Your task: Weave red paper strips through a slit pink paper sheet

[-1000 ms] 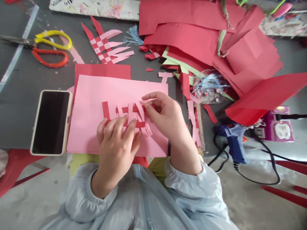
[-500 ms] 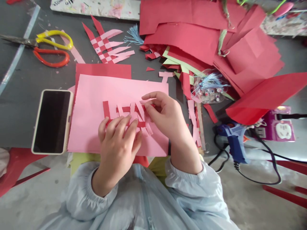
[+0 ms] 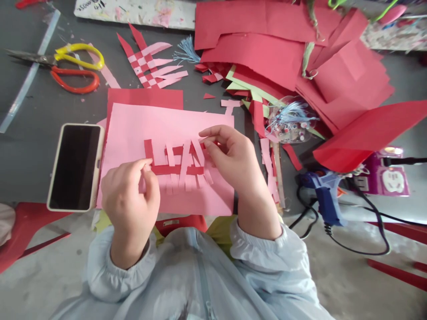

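Several narrow pink paper strips (image 3: 184, 165) cross two red paper strips, partly woven, on a pink paper sheet (image 3: 130, 120). My left hand (image 3: 130, 191) is closed at the left end of the lower red paper strip (image 3: 170, 170), thumb and forefinger pinched there. My right hand (image 3: 231, 155) bends over the right end of the upper red strip (image 3: 175, 151); its thumb and forefinger close near the top of a slanting pink strip, and the exact grip is partly hidden. Close to my left fingertips, a short upright red strip (image 3: 147, 151) lies on the sheet.
A phone (image 3: 74, 166) lies left of the sheet, with scissors (image 3: 78, 66) above it. A woven red and pink paper fish (image 3: 147, 64) lies behind. Red paper sheets (image 3: 260, 58) pile up at the back right. A blue glue gun (image 3: 328, 200) with its cable sits at the right edge.
My left hand has moved left from lying spread over the strips to a pinch at the lower red strip's left end, uncovering the weave. My right hand has stayed nearly in place.
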A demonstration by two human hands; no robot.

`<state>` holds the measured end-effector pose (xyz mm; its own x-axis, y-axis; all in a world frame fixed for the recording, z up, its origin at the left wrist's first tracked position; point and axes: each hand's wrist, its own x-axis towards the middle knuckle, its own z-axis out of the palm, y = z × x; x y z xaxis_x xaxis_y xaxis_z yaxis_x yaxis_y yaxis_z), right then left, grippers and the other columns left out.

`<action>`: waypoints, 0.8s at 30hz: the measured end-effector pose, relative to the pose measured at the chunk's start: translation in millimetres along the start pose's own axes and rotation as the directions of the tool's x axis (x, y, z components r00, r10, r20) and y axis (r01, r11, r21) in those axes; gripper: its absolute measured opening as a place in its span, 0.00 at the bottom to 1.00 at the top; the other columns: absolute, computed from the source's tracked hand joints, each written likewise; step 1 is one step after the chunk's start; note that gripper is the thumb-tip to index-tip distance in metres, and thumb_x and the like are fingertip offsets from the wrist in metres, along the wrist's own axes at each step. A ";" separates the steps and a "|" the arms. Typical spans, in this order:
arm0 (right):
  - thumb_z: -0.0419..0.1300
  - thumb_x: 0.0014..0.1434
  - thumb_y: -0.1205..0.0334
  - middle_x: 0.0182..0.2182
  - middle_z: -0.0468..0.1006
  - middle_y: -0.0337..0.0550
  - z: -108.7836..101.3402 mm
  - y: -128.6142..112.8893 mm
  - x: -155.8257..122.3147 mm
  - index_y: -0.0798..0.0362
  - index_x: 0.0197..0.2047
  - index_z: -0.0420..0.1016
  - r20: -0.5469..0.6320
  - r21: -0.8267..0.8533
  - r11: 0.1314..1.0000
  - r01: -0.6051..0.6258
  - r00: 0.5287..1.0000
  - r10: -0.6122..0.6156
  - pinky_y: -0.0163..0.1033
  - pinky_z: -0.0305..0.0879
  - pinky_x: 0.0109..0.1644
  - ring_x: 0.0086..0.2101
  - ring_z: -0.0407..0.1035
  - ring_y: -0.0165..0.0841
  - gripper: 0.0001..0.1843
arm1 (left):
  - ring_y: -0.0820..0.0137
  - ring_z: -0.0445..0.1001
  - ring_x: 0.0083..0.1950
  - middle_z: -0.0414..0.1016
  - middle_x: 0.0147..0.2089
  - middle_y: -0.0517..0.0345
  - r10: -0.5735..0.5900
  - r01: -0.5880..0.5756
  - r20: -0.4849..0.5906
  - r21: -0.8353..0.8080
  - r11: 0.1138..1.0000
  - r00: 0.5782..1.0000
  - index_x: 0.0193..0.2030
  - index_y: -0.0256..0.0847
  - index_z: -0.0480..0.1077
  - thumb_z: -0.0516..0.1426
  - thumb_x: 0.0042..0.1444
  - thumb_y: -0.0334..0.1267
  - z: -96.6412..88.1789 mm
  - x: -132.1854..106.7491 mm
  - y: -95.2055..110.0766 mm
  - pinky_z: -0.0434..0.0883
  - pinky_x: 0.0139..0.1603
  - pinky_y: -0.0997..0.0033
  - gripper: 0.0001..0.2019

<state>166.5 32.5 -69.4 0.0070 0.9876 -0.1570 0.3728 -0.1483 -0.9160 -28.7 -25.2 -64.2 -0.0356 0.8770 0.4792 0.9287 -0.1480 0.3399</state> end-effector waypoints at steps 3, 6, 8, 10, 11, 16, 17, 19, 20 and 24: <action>0.55 0.60 0.67 0.34 0.80 0.39 0.2 0.6 -0.3 0.50 0.44 0.75 0.003 0.037 0.999 0.002 1.000 -0.002 0.37 0.64 0.34 0.27 0.68 0.27 0.11 | 0.63 0.79 0.41 0.83 0.39 0.55 0.004 -0.004 -0.008 0.010 1.000 1.000 0.43 0.43 0.75 0.54 0.64 0.30 -0.4 1.6 -2.2 0.72 0.45 0.62 0.08; 0.55 0.60 0.67 0.34 0.79 0.38 0.0 0.2 -1.3 0.50 0.44 0.76 0.002 0.062 0.998 -0.003 1.000 0.003 0.36 0.64 0.33 0.26 0.67 0.26 0.11 | 0.63 0.80 0.41 0.84 0.39 0.56 -0.030 0.030 -0.015 0.009 1.000 0.999 0.44 0.44 0.75 0.53 0.64 0.31 -1.6 2.4 -6.4 0.72 0.47 0.61 0.09; 0.55 0.60 0.67 0.34 0.79 0.39 -0.4 -0.3 -2.0 0.50 0.44 0.76 0.001 0.066 0.998 -0.001 1.000 0.001 0.36 0.63 0.33 0.27 0.67 0.26 0.11 | 0.63 0.80 0.42 0.84 0.40 0.56 -0.060 0.061 -0.010 0.005 0.998 0.998 0.44 0.45 0.76 0.53 0.64 0.30 -2.9 3.0 -9.5 0.73 0.48 0.61 0.10; 0.55 0.60 0.67 0.33 0.78 0.38 -0.8 -0.7 -2.4 0.50 0.44 0.76 0.004 0.068 0.998 -0.007 1.000 0.007 0.36 0.63 0.32 0.26 0.66 0.26 0.11 | 0.64 0.79 0.41 0.84 0.39 0.57 -0.073 0.073 0.000 -0.006 0.997 0.997 0.44 0.45 0.76 0.54 0.63 0.30 -4.2 3.7 -12.0 0.73 0.48 0.61 0.10; 0.55 0.60 0.67 0.33 0.78 0.38 -1.0 -0.8 -2.4 0.50 0.44 0.76 0.006 0.070 0.997 -0.012 1.000 0.011 0.36 0.63 0.31 0.25 0.65 0.25 0.11 | 0.64 0.79 0.40 0.83 0.39 0.57 -0.074 0.074 0.006 -0.010 0.997 0.997 0.43 0.45 0.76 0.55 0.63 0.31 -4.8 3.9 -12.9 0.73 0.47 0.61 0.09; 0.55 0.60 0.68 0.33 0.78 0.38 -0.2 -0.1 -1.0 0.50 0.44 0.76 0.002 0.076 0.997 -0.008 1.000 0.008 0.35 0.62 0.32 0.26 0.66 0.26 0.11 | 0.66 0.78 0.37 0.83 0.37 0.59 -0.080 0.081 0.065 -0.009 0.997 0.995 0.44 0.46 0.77 0.59 0.61 0.33 -6.9 3.1 -13.4 0.73 0.46 0.63 0.07; 0.55 0.60 0.68 0.33 0.78 0.38 0.1 0.2 -0.7 0.50 0.44 0.76 0.001 0.078 0.997 -0.007 1.000 0.007 0.35 0.62 0.32 0.27 0.67 0.26 0.11 | 0.65 0.77 0.37 0.82 0.36 0.59 -0.077 0.078 0.084 -0.011 0.997 0.993 0.43 0.45 0.77 0.59 0.61 0.34 -7.0 2.7 -12.9 0.73 0.45 0.63 0.07; 0.55 0.60 0.67 0.33 0.78 0.38 0.8 0.9 -0.3 0.50 0.44 0.76 0.007 0.078 0.997 -0.014 1.000 0.014 0.35 0.62 0.31 0.26 0.66 0.26 0.11 | 0.66 0.76 0.35 0.82 0.33 0.59 -0.062 0.064 0.112 -0.013 0.998 0.992 0.42 0.45 0.78 0.60 0.61 0.34 -7.1 2.2 -11.3 0.73 0.43 0.63 0.06; 0.55 0.60 0.67 0.33 0.78 0.38 1.0 1.2 -0.2 0.50 0.44 0.76 0.010 0.077 0.997 -0.019 1.000 0.018 0.35 0.61 0.31 0.26 0.66 0.26 0.11 | 0.66 0.76 0.34 0.82 0.33 0.59 -0.055 0.057 0.118 -0.011 0.998 0.991 0.42 0.44 0.78 0.60 0.61 0.34 -6.9 2.1 -10.5 0.72 0.42 0.63 0.06; 0.55 0.60 0.67 0.34 0.78 0.38 1.1 2.1 0.3 0.50 0.45 0.76 0.017 0.077 0.997 -0.024 1.000 0.023 0.35 0.61 0.31 0.25 0.65 0.25 0.12 | 0.65 0.76 0.33 0.82 0.32 0.58 -0.035 0.037 0.125 -0.013 0.999 0.992 0.40 0.44 0.78 0.59 0.62 0.35 -5.9 2.1 -8.1 0.72 0.42 0.61 0.05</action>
<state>166.3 32.5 -71.7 -0.0002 0.9829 -0.1842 0.3000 -0.1756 -0.9376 -38.5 -24.9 -61.2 -0.0215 0.9318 0.3623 0.9218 -0.1219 0.3681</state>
